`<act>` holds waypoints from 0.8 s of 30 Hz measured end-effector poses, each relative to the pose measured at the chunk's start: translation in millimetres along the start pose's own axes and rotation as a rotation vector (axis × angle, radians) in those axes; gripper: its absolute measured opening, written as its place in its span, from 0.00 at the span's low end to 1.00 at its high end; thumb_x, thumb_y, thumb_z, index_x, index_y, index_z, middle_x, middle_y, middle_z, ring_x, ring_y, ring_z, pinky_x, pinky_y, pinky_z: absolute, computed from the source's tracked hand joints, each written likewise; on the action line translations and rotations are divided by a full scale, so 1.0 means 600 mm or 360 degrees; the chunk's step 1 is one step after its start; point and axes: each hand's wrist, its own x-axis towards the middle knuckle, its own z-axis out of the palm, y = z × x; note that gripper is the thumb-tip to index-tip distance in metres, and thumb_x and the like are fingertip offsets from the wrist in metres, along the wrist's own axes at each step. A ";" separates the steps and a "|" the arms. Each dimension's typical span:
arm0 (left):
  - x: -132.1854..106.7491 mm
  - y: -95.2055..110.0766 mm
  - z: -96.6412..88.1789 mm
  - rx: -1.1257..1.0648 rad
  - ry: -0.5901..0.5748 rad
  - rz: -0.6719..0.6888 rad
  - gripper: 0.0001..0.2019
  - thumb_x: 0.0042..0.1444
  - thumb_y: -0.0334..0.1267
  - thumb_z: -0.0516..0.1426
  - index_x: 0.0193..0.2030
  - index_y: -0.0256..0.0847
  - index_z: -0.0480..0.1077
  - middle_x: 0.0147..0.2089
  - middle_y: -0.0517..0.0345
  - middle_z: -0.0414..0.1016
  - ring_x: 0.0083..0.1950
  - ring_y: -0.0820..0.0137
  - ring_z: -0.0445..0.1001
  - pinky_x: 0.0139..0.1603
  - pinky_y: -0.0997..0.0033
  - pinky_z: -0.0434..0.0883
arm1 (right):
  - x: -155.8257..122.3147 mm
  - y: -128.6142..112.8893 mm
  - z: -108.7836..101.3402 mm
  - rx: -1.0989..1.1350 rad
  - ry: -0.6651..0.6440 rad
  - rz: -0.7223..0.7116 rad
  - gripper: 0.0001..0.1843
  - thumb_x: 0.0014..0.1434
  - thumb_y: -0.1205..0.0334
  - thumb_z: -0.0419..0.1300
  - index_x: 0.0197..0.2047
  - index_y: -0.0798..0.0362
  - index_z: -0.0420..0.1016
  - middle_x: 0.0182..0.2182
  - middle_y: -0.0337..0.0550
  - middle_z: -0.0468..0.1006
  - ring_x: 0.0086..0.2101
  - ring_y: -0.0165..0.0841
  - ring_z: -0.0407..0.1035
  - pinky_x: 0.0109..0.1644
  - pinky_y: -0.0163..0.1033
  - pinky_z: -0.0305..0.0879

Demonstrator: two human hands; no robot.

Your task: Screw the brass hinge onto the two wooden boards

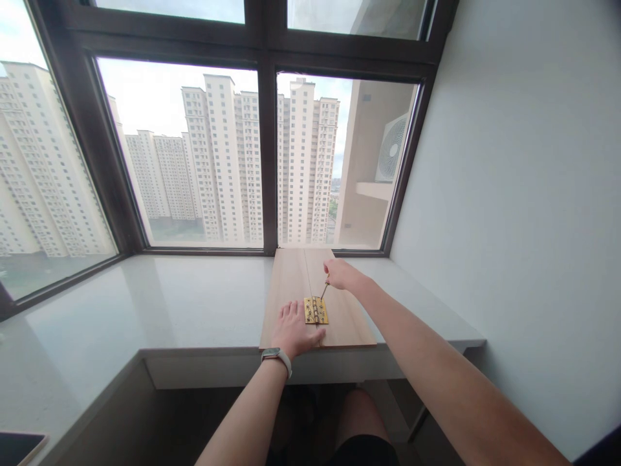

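Note:
A brass hinge (316,311) lies across the seam between two pale wooden boards (288,278) on the white sill. Screws show in the holes of both its leaves. My right hand (343,273) is closed around the handle of a screwdriver (325,289), whose tip meets the hinge's upper right corner. Whether a screw sits under that tip is too small to tell. Flat on the boards, left of and below the hinge, rests my left hand (295,329), fingers stretched and thumb pointing right under the hinge. A banded watch is on its wrist.
The white sill (204,304) runs left and right of the boards, with its front edge close to my legs. Dark-framed windows (268,155) rise behind it and a white wall (509,194) stands at the right. A dark flat device (19,446) lies at the lower left.

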 end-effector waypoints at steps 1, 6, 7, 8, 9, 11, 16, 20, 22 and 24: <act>0.000 0.000 0.000 -0.0004 0.0000 0.0002 0.50 0.51 0.71 0.48 0.73 0.38 0.53 0.73 0.43 0.55 0.74 0.45 0.49 0.74 0.50 0.43 | 0.001 0.001 0.001 0.0007 -0.0004 0.0017 0.19 0.59 0.56 0.67 0.52 0.53 0.74 0.50 0.53 0.78 0.47 0.39 0.75 0.43 0.36 0.67; 0.000 0.000 0.000 -0.0012 -0.0005 0.0000 0.50 0.51 0.72 0.48 0.73 0.38 0.53 0.73 0.43 0.55 0.74 0.45 0.48 0.74 0.50 0.43 | 0.002 0.005 0.005 0.0009 0.0016 0.0096 0.24 0.69 0.45 0.53 0.52 0.56 0.74 0.50 0.61 0.78 0.48 0.45 0.75 0.44 0.41 0.67; 0.000 0.000 0.000 -0.0010 -0.0007 -0.0001 0.51 0.51 0.72 0.48 0.73 0.39 0.52 0.73 0.43 0.54 0.74 0.45 0.48 0.74 0.50 0.42 | 0.002 0.005 0.005 0.0007 0.0015 0.0100 0.23 0.69 0.46 0.52 0.51 0.56 0.75 0.49 0.62 0.78 0.48 0.45 0.75 0.43 0.41 0.67; 0.000 0.000 0.000 -0.0007 -0.0008 -0.0001 0.51 0.51 0.72 0.48 0.73 0.38 0.52 0.73 0.43 0.54 0.74 0.45 0.48 0.74 0.50 0.42 | 0.002 0.006 0.005 0.0004 0.0010 0.0096 0.21 0.69 0.48 0.53 0.50 0.56 0.75 0.49 0.62 0.78 0.47 0.45 0.76 0.43 0.41 0.67; 0.000 0.000 0.000 -0.0003 -0.0008 0.0001 0.51 0.51 0.72 0.48 0.73 0.38 0.52 0.73 0.42 0.54 0.74 0.44 0.48 0.74 0.50 0.42 | 0.001 0.006 0.005 0.0001 0.0005 0.0085 0.19 0.68 0.50 0.55 0.49 0.56 0.75 0.48 0.61 0.79 0.46 0.44 0.76 0.43 0.40 0.67; 0.000 0.000 0.000 0.0003 -0.0011 0.0006 0.51 0.51 0.72 0.48 0.73 0.37 0.52 0.73 0.42 0.54 0.74 0.44 0.48 0.74 0.50 0.42 | 0.001 0.006 0.004 -0.0004 0.0008 0.0043 0.14 0.65 0.54 0.60 0.48 0.55 0.76 0.47 0.58 0.79 0.45 0.43 0.76 0.42 0.39 0.66; 0.002 -0.003 0.004 0.0014 -0.0005 0.0016 0.51 0.51 0.72 0.47 0.73 0.36 0.52 0.74 0.42 0.54 0.74 0.44 0.48 0.74 0.50 0.44 | 0.004 0.005 0.007 0.0022 0.0045 -0.0064 0.13 0.59 0.65 0.66 0.48 0.51 0.74 0.48 0.49 0.79 0.47 0.38 0.74 0.43 0.35 0.65; 0.003 -0.006 0.009 0.0039 0.0033 0.0022 0.52 0.51 0.73 0.47 0.73 0.36 0.53 0.73 0.42 0.55 0.74 0.45 0.49 0.74 0.50 0.45 | 0.006 0.007 0.011 0.0052 0.0055 0.0001 0.19 0.60 0.52 0.65 0.51 0.53 0.73 0.49 0.54 0.79 0.44 0.41 0.75 0.40 0.38 0.65; 0.004 -0.007 0.011 0.0042 0.0046 0.0026 0.52 0.51 0.73 0.47 0.73 0.35 0.53 0.73 0.41 0.55 0.73 0.46 0.49 0.73 0.50 0.46 | 0.005 0.008 0.011 0.0051 0.0069 0.0042 0.22 0.64 0.45 0.59 0.51 0.54 0.73 0.49 0.57 0.79 0.45 0.44 0.75 0.40 0.40 0.66; 0.005 -0.008 0.013 0.0037 0.0053 0.0030 0.52 0.51 0.74 0.47 0.73 0.35 0.53 0.73 0.40 0.55 0.74 0.46 0.49 0.73 0.49 0.46 | 0.003 0.008 0.011 0.0039 0.0091 0.0086 0.27 0.68 0.41 0.49 0.49 0.56 0.74 0.49 0.61 0.78 0.48 0.49 0.74 0.41 0.43 0.66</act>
